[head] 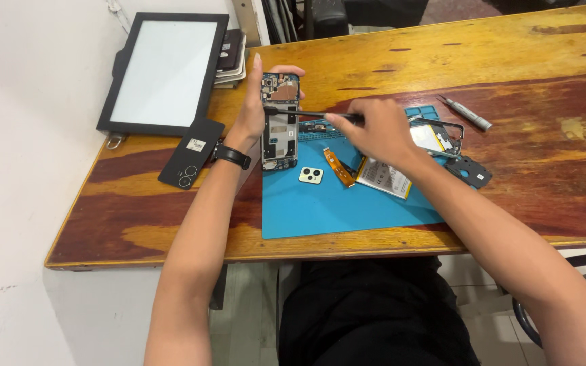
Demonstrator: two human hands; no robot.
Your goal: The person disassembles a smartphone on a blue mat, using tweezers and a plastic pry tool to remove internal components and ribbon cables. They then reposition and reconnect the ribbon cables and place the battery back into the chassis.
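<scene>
I'm holding the opened black phone body (pixel 280 122) upright in left grip (pixel 256 112); right grip (pixel 374 129) is pinching thin black screwdriver (pixel 306 113) against it, over the blue rubber mat (pixel 334 203).

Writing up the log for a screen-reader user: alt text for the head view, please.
A person's left hand holds an opened phone upright over a blue work mat, while the right hand points a thin black tool at its exposed boards. A battery, orange flex cable, camera cover and black back cover lie on the wooden table.
</scene>
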